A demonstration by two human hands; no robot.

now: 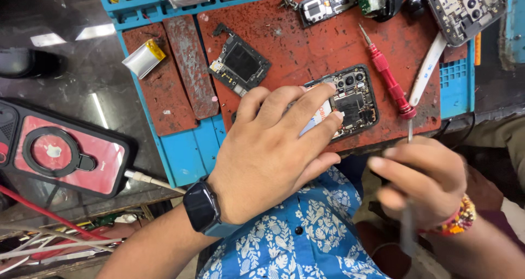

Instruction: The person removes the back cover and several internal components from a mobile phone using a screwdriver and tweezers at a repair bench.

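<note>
The left hand [270, 150] lies palm down, fingers spread and half curled, over the near end of the opened phone [350, 101], pinning it to the red mat [306, 44]; fingertips rest on the phone's white-and-orange part and its exposed board. The right hand [424, 183], just off the mat's near edge to the phone's right, is closed in a loose pinch around a thin metal tool [409, 134] whose tip points up toward the mat. What kind of tool it is cannot be told, as the shaft below the fingers is blurred.

Risks, as I judge them: bare fingertips pressing on the uncovered board could bend a connector or leave grease on contacts. If the left hand eases off, the phone could skid on the worn mat when the tool bites. The thin tip, coming in from the phone's right, could slip and gouge the board or the camera cluster at the phone's far end.

Outward from the phone: a red screwdriver [385, 74] lies just to its right, with a white strip [426, 71] beyond that. A loose board [240, 64] sits to the phone's left, and a small silver battery [143, 57] further left. A second opened phone [464, 5] lies at the far right corner. A cased phone [65, 150] with a ring holder rests well to the left, off the mat.
</note>
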